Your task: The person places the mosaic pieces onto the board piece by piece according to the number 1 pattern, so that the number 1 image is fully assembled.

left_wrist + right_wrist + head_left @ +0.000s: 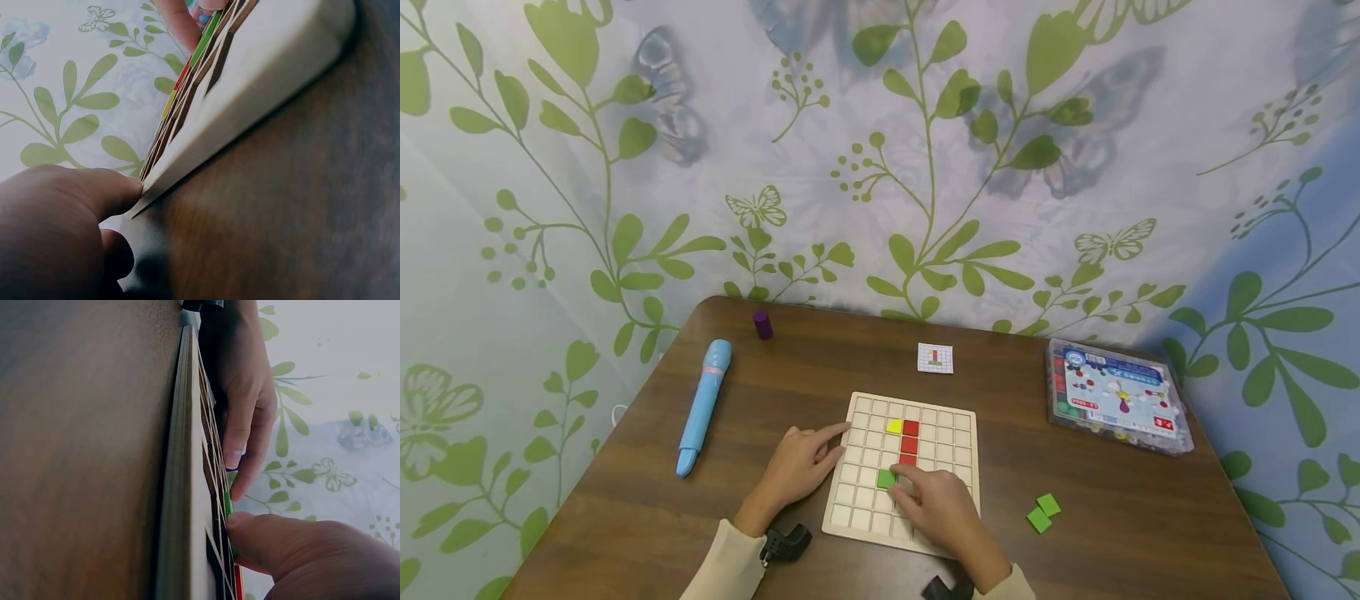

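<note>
Green tile point(886, 478), thin, stiff and likely light, lying in a cell of the wooden grid board point(957, 435) beside a red column. Best nudged flat by its edge. Right hand point(942, 509) fingertip pressing it; left hand point(797, 465) steadying the board's left edge, fingers extended.
</note>
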{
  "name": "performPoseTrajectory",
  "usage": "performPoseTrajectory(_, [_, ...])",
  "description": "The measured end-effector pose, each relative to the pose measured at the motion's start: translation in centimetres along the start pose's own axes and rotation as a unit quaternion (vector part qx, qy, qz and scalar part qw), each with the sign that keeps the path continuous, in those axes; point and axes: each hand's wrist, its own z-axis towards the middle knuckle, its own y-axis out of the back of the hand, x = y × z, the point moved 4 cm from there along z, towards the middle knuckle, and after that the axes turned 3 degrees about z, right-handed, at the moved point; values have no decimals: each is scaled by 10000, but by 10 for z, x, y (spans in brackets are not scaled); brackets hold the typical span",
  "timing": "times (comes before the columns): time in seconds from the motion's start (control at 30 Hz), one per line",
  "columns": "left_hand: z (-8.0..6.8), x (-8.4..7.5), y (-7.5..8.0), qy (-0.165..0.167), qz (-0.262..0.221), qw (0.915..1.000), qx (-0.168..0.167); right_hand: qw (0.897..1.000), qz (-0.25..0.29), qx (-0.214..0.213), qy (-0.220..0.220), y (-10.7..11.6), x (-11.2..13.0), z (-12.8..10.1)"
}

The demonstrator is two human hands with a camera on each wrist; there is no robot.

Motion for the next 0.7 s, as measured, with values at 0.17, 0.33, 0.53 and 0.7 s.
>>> performPoseTrajectory(0.17, [0,0,0,2,39,10000,-22,10000,54,-39,39,0,0,0])
performPoseTrajectory(0.33, [0,0,0,53,2,10000,74,9998,119,-120,125,0,-1,0])
performPoseTrajectory(0.53, [0,0,0,-29,-26,10000,28,9960,252,-558,657,5,-1,-2])
performPoseTrajectory(0.7, [0,0,0,-49,-59,10000,-23,9892,381,-966,1038,12,-2,-4])
